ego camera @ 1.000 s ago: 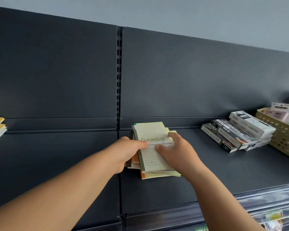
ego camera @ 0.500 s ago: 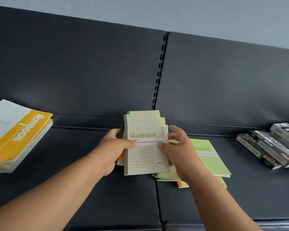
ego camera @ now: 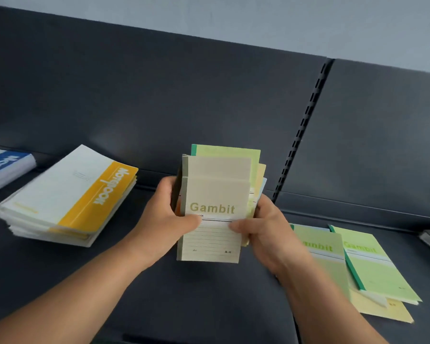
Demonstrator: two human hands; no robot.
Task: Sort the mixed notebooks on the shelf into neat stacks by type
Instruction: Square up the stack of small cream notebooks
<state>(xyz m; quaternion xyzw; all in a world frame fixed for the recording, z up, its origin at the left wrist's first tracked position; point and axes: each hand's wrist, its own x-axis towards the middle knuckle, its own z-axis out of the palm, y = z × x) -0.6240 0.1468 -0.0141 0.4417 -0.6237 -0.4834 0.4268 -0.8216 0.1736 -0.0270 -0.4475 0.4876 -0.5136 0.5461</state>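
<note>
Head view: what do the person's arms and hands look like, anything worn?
The left hand and right hand are bare: no gloves, rings, watch or wristband. The left forearm and right forearm are bare too, no sleeve in view.

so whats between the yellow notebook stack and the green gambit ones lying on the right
In the head view, the fanned Gambit bundle, gripped by the left hand and right hand, over bare dark shelf.
</note>
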